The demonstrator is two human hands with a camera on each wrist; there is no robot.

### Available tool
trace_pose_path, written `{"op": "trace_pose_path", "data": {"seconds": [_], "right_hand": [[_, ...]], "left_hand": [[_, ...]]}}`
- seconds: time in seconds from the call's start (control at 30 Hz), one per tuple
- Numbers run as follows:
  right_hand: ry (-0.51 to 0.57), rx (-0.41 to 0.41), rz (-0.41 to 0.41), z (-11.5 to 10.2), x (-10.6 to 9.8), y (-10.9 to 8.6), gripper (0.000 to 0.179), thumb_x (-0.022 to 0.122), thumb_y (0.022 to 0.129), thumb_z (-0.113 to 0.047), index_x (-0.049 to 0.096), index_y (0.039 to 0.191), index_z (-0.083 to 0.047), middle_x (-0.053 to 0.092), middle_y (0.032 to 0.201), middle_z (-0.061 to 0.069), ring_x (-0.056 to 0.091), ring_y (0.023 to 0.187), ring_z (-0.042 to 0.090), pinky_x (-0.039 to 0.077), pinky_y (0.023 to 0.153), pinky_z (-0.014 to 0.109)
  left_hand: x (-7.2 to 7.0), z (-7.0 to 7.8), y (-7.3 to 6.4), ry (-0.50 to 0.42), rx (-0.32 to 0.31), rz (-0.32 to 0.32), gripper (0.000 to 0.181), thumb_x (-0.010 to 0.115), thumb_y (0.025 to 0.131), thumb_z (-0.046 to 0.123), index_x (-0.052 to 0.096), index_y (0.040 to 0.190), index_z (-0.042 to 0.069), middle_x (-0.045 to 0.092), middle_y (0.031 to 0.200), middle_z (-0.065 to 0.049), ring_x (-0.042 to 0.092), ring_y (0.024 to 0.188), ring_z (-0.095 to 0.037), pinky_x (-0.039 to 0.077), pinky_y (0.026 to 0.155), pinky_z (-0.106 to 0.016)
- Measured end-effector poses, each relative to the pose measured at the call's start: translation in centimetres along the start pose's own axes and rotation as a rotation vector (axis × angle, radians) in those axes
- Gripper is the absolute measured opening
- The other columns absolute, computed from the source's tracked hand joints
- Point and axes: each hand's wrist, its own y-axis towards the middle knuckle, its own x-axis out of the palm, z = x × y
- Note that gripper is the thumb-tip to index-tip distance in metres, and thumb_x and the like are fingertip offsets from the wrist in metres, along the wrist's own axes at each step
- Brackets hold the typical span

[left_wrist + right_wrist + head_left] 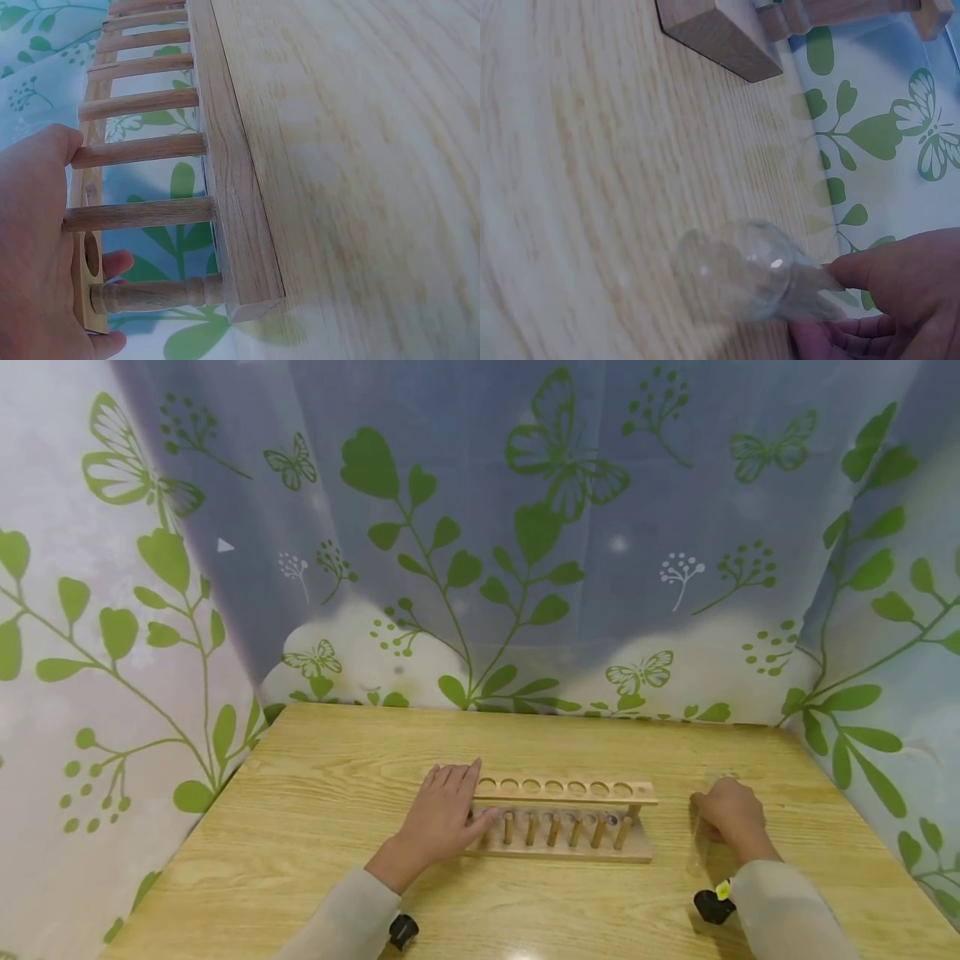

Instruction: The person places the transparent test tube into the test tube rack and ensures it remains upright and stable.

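Note:
A pale wooden test tube rack (562,856) stands upright on the table, with round holes along its top bar and a row of pegs in its base. My left hand (442,810) holds the rack's left end. In the left wrist view, its thumb (60,142) lies on the near side of the top bar and fingertips (116,264) show beyond it. Right of the rack, my right hand (733,814) grips a clear glass tube (757,262), with its rounded end pointing away from the fingers. The tube is blurred, and the hand covers part of it.
The wood-grain table (337,760) extends around the rack. A patterned curtain (480,568) hangs along its back edge, with printed cloth on both sides. Black wrist-worn devices (712,907) sit by both sleeves.

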Motion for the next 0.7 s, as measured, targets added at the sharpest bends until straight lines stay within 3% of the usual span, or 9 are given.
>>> {"op": "trace_pose_path", "data": {"seconds": [0.17, 0.53, 0.6, 0.7], "right_hand": [[0.008, -0.008, 0.003, -0.07, 0.15, -0.14, 0.046, 0.051, 0.097, -0.022, 0.048, 0.053, -0.011, 0.044, 0.044, -0.001, 0.059, 0.042, 0.017, 0.049, 0.044, 0.031], [-0.02, -0.024, 0.02, -0.11, 0.48, -0.26, 0.051, 0.052, 0.098, -0.03, 0.052, 0.051, -0.01, 0.047, 0.042, 0.0, 0.048, 0.037, 0.013, 0.038, 0.039, 0.026], [-0.022, -0.049, 0.037, -0.13, 0.4, -0.26, 0.049, 0.051, 0.099, -0.03, 0.051, 0.056, -0.007, 0.048, 0.046, 0.002, 0.048, 0.04, 0.015, 0.038, 0.04, 0.027], [-0.008, -0.098, 0.084, -0.24, 0.23, -0.29, 0.04, 0.051, 0.099, -0.031, 0.052, 0.075, 0.001, 0.054, 0.062, 0.01, 0.05, 0.049, 0.018, 0.04, 0.044, 0.03]], "left_hand": [[-0.03, 0.04, -0.04, 0.017, -0.003, 0.002, 0.077, 0.044, 0.098, 0.056, 0.032, 0.15, 0.001, 0.049, 0.139, -0.015, 0.044, 0.13, -0.033, 0.026, 0.113, -0.054], [-0.03, 0.03, 0.04, 0.048, -0.005, -0.019, 0.073, 0.041, 0.098, 0.057, 0.039, 0.146, 0.002, 0.047, 0.141, -0.014, 0.043, 0.132, -0.031, 0.022, 0.115, -0.055], [-0.01, -0.04, 0.09, 0.051, -0.003, -0.017, 0.073, 0.041, 0.098, 0.057, 0.039, 0.146, 0.002, 0.047, 0.141, -0.015, 0.043, 0.132, -0.031, 0.022, 0.115, -0.054], [0.03, -0.1, 0.11, 0.05, -0.003, -0.015, 0.073, 0.042, 0.098, 0.057, 0.04, 0.145, 0.002, 0.047, 0.141, -0.015, 0.042, 0.133, -0.032, 0.024, 0.114, -0.052]]}}
